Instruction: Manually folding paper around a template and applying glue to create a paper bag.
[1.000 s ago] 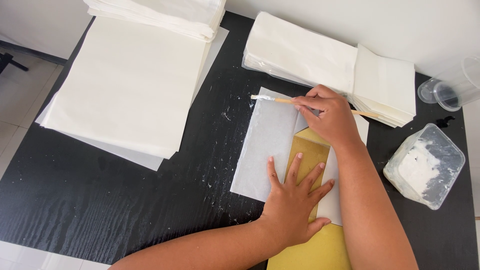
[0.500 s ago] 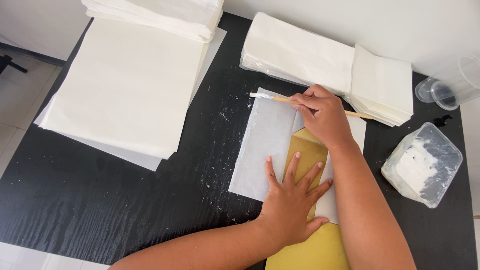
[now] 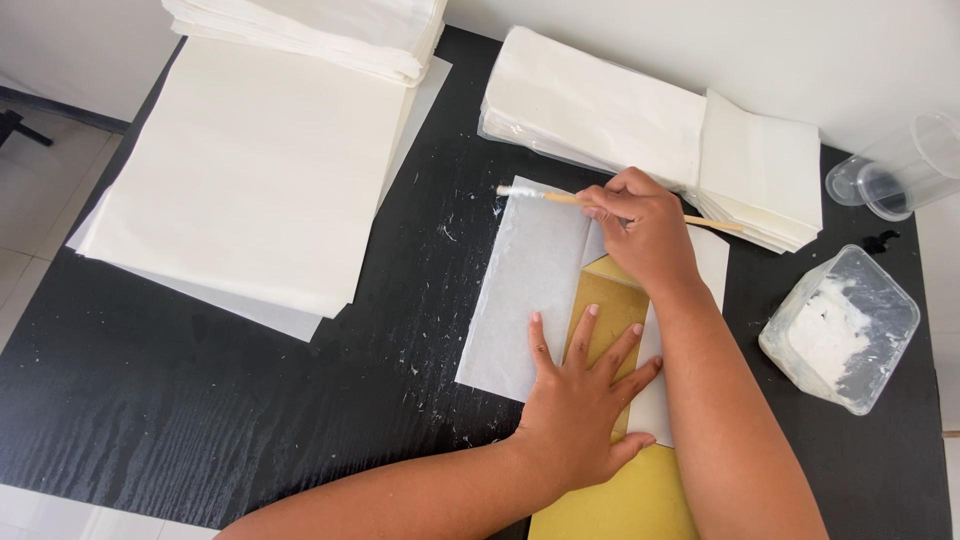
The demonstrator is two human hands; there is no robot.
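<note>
A single camera, worn on the person's head, looks steeply down and forward over both forearms onto a black table (image 3: 250,420), close enough that the tabletop nearly fills the frame. The forearms enter from the bottom edge, a strip of pale wall (image 3: 700,40) runs along the top right, and a bit of tiled floor (image 3: 30,290) shows at the left. There is no second view to overlap with it.

I take this for a small paper-craft workshop: a black table (image 3: 200,400) stacked with white paper sheets (image 3: 250,180), folded bags (image 3: 600,100) far right, a paste tub (image 3: 840,330).
</note>
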